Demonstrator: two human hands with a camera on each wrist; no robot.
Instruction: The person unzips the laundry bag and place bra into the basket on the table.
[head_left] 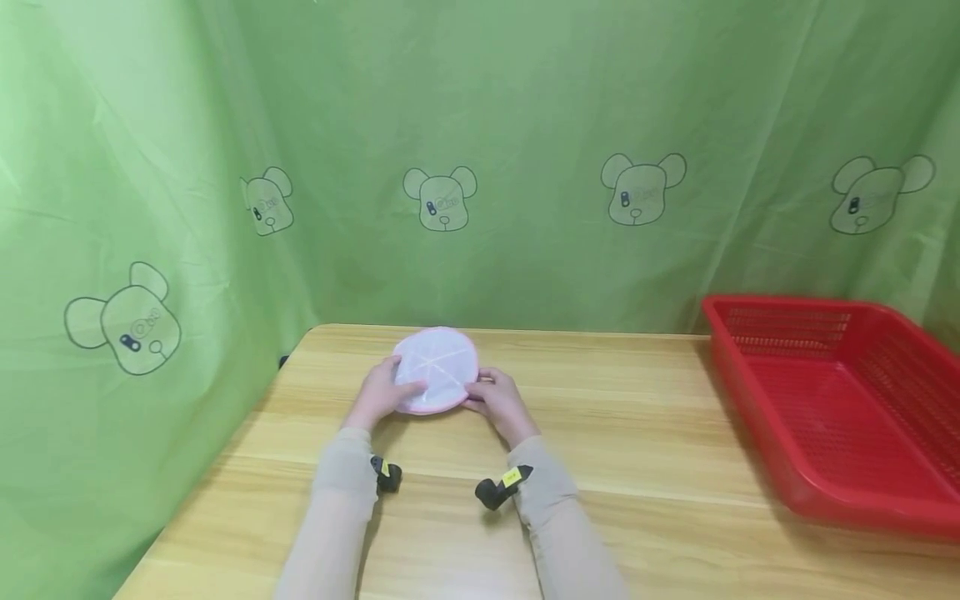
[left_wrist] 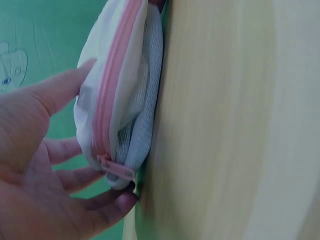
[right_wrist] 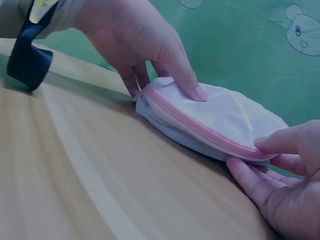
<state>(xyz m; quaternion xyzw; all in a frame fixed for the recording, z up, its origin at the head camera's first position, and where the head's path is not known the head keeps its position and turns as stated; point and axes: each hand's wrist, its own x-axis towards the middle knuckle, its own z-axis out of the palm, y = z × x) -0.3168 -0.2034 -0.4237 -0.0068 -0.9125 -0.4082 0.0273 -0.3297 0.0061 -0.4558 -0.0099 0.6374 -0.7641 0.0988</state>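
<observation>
A round, flat zip pouch [head_left: 438, 362] with a white top and light lines across it is held at the far side of the wooden table. My left hand [head_left: 381, 393] grips its left edge, thumb on top and fingers at the side. On the right edge, my right hand [head_left: 504, 404] pinches the rim, with the thumb above and fingers beneath, plain in the right wrist view. A pink zipper [left_wrist: 112, 75] runs around the rim. Its pink pull tab [left_wrist: 120, 171] hangs beside my left fingers. Grey-blue mesh fabric [left_wrist: 150, 100] forms the underside.
At the right of the wooden table [head_left: 637, 417] stands a red plastic basket [head_left: 765, 442]. Green curtains [head_left: 540, 267] with bear-face prints hang behind and to the left. Black wrist cameras [head_left: 491, 493] are strapped over the sleeves.
</observation>
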